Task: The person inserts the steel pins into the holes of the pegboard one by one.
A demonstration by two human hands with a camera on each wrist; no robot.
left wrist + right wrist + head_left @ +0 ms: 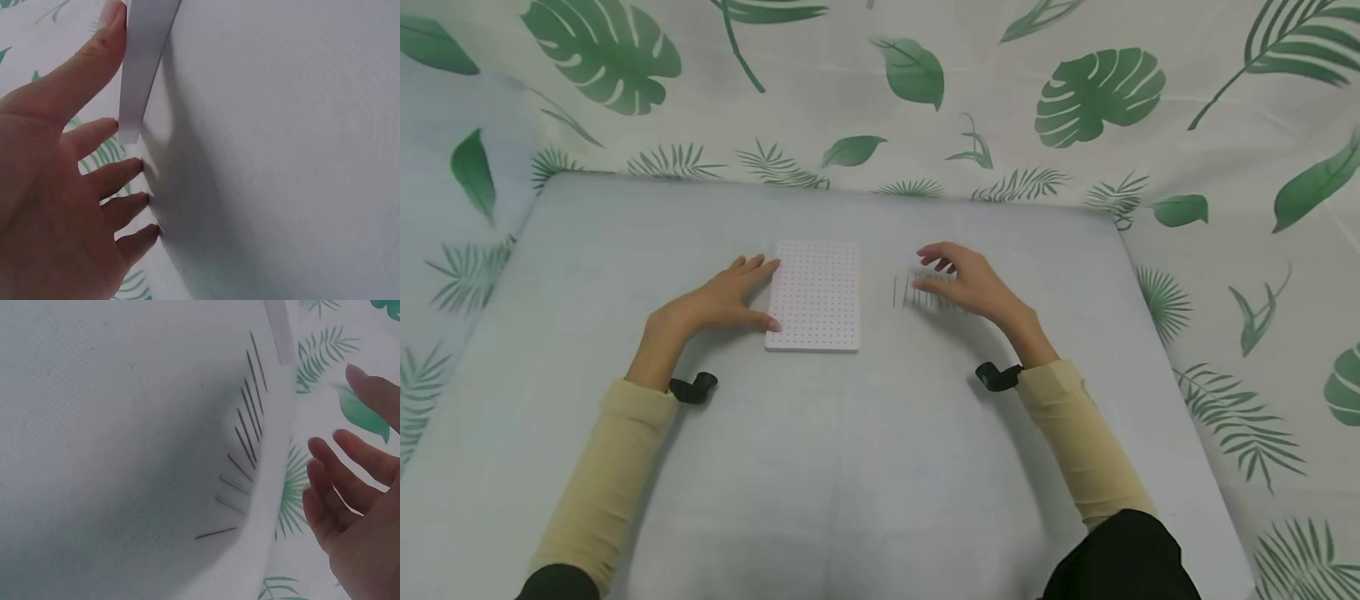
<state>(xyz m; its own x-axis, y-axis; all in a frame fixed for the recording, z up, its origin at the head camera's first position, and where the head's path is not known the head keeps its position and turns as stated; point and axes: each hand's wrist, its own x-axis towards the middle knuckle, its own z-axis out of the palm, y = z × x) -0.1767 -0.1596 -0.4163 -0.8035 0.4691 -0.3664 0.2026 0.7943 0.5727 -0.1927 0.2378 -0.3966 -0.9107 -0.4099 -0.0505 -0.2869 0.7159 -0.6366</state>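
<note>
A white pegboard (817, 296) with rows of small holes lies on the table. My left hand (722, 296) rests at its left side, thumb and index fingertip touching the edge, the other fingers spread. In the left wrist view, the left thumb (94, 69) lies against the side of the board (142, 62). To the board's right, several thin metal pins (906, 292) lie in a row, the nearer ones partly hidden by my right hand (966, 279). That hand hovers over the row with relaxed fingers and holds nothing. The right wrist view shows the pins (250, 412) beside the right hand (356, 487).
A white-covered table (842, 467) carries the board and pins. Behind it hangs a leaf-patterned cloth (985, 83), which also runs down both sides. Dark wrist cameras (695, 388) sit on both wrists, close over the table.
</note>
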